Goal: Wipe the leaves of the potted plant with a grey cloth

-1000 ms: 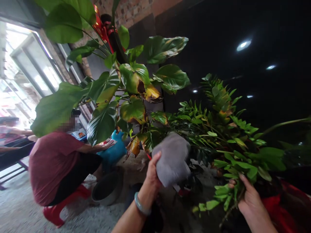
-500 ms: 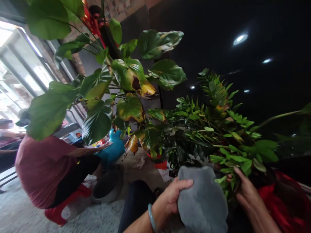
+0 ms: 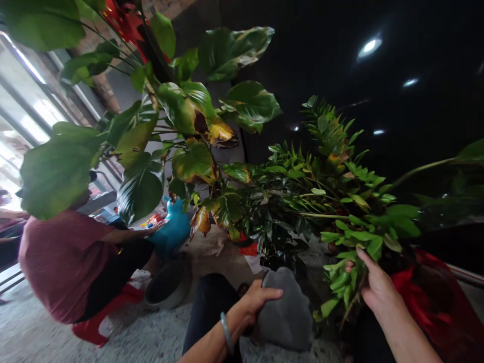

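My left hand [image 3: 257, 301], with a pale bangle on its wrist, grips the left edge of a flat grey piece [image 3: 287, 312] with a wavy rim, thumb on its face. What the piece is made of I cannot tell. To its right, my right hand [image 3: 376, 282] is closed around a bunch of leafy green stems [image 3: 340, 277]. Bare lower stems show under that hand, and the leaves hide some of its fingers. A gap separates the grey piece from my right hand.
Large potted foliage [image 3: 192, 161] leans in at upper left. A person in a dull red shirt [image 3: 64, 262] sits on a red stool [image 3: 91, 327] beside a grey bucket [image 3: 168, 287] and a blue animal figure [image 3: 174, 227]. Red material [image 3: 419, 287] lies at right, by a dark glossy wall [image 3: 321, 50].
The grey piece has moved left and turned in my left hand, away from my right hand. More of the stems under my right hand now shows. The whole view has shifted slightly.
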{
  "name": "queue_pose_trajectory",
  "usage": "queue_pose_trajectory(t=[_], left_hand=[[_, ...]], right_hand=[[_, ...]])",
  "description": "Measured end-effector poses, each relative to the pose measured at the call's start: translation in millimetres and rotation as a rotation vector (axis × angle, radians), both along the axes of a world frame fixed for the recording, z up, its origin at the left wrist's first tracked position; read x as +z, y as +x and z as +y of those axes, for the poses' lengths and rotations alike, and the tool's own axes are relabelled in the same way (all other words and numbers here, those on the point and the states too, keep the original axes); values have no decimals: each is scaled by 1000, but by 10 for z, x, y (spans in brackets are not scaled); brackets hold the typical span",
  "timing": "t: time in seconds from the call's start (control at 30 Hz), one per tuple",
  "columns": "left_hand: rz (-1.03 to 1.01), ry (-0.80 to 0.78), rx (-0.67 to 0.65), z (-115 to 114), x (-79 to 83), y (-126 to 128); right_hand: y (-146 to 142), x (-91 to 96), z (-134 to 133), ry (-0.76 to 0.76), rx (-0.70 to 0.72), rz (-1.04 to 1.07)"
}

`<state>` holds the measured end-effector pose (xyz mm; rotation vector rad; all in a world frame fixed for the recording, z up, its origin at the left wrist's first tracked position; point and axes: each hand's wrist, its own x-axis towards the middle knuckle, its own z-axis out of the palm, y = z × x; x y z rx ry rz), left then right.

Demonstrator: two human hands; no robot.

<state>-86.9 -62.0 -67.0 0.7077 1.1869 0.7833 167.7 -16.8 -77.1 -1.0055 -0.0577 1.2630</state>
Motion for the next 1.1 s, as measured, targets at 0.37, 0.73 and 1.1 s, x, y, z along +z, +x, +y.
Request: queue_pose_trajectory(t=[0.37,0.73,1.1], left_hand=[[-446,-23,610,554,376,-282],[-524,-237,16,25,126,-138],[-359,-320,49,361,337,518]], right_hand=[[-59,2,96,-21,-106,40],[-17,17,32,-8,-41,24],[-60,112,-36,-75,-41,6]])
